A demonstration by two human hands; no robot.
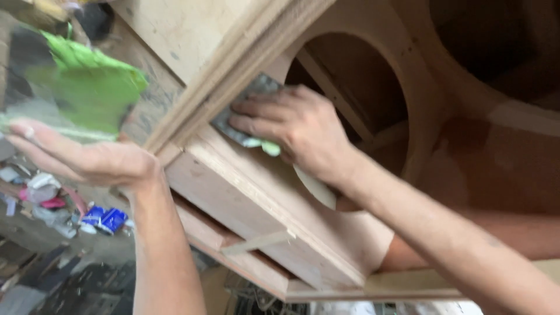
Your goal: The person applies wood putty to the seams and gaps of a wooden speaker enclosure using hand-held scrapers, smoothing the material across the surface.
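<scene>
Keep right hand (297,131) pressing the grey sandpaper sheet (245,114) flat against the plywood speaker cabinet (256,204), beside its round cutout (356,99), with left hand (87,157) spread flat, holding nothing, bracing cabinet's edge.

The cabinet (262,198) is bare, unvarnished wood — pale, matt plywood whose layered edges show along the front, with a round cutout (356,99) whose rim looks dusty and dull. Pressed on it under the right hand (291,125) is a grey abrasive sheet (245,111), rough and matt, with a pale green backing at its edge. The green sheet (87,87) by the left hand (87,157) looks thin and slightly glossy — too blurred to tell plastic from paper.
</scene>
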